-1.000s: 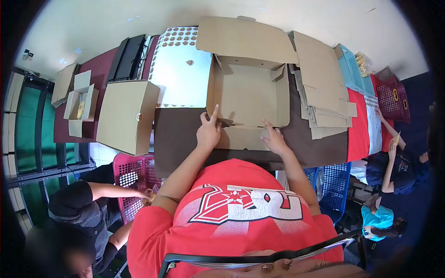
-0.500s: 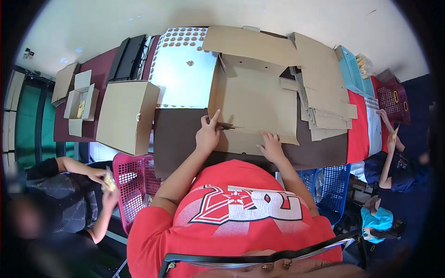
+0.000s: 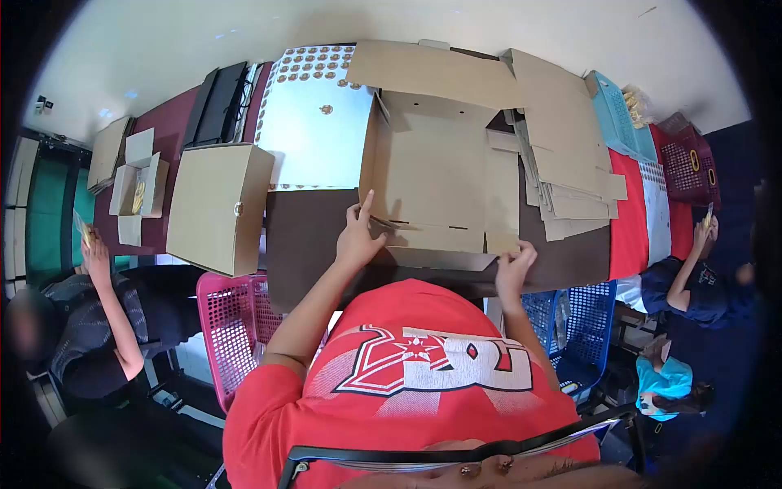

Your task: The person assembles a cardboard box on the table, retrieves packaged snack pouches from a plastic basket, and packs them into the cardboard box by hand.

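A partly folded cardboard box (image 3: 432,163) lies in front of me, its back lid panel spread toward the wall. My left hand (image 3: 358,240) grips the box's front left corner, index finger stretched up along the left wall and thumb near the front panel. At the front right corner, my right hand (image 3: 515,267) has its fingers bent around the cardboard edge. The front panel stands raised between my hands, and the right side flap is folded inward at its front end.
A stack of flat cardboard (image 3: 570,163) lies to the right, beside a light-blue basket (image 3: 619,122). Left are a sticker sheet (image 3: 314,138), a closed box (image 3: 216,204) and a small open box (image 3: 155,175). Pink (image 3: 221,326) and blue baskets (image 3: 590,326) stand below. Co-workers sit on both sides.
The front panel has swung up from lying flat. My right hand has moved right to the corner; my left stays near its corner. The left co-worker has raised a small packet.
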